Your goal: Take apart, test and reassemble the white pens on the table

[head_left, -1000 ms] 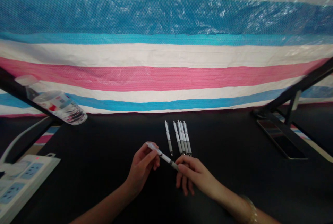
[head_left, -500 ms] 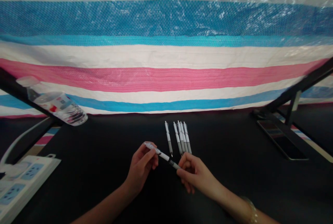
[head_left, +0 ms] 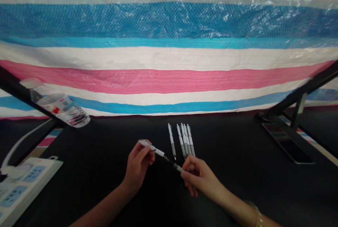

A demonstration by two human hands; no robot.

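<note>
A pen is drawn apart between my two hands. My left hand (head_left: 138, 163) pinches its white upper barrel (head_left: 158, 151), clip end up and to the left. My right hand (head_left: 198, 174) grips the grey lower barrel (head_left: 178, 168). A thin dark refill (head_left: 167, 159) shows in the gap, bridging the two parts. Just beyond my right hand, several white-and-grey pens (head_left: 186, 139) lie side by side on the black table (head_left: 111, 146). One more pen (head_left: 171, 142) lies a little to their left.
A power strip (head_left: 29, 181) with a white plug lies at the left edge. A clear water bottle (head_left: 66, 111) stands tilted-looking at the back left, behind a black bar. A phone (head_left: 287, 143) lies at the right. A striped sheet (head_left: 169, 81) hangs behind the table.
My left hand has moved left and slightly up with the white upper barrel. The gap between the barrel parts is wider, exposing more refill. My right hand has barely moved.
</note>
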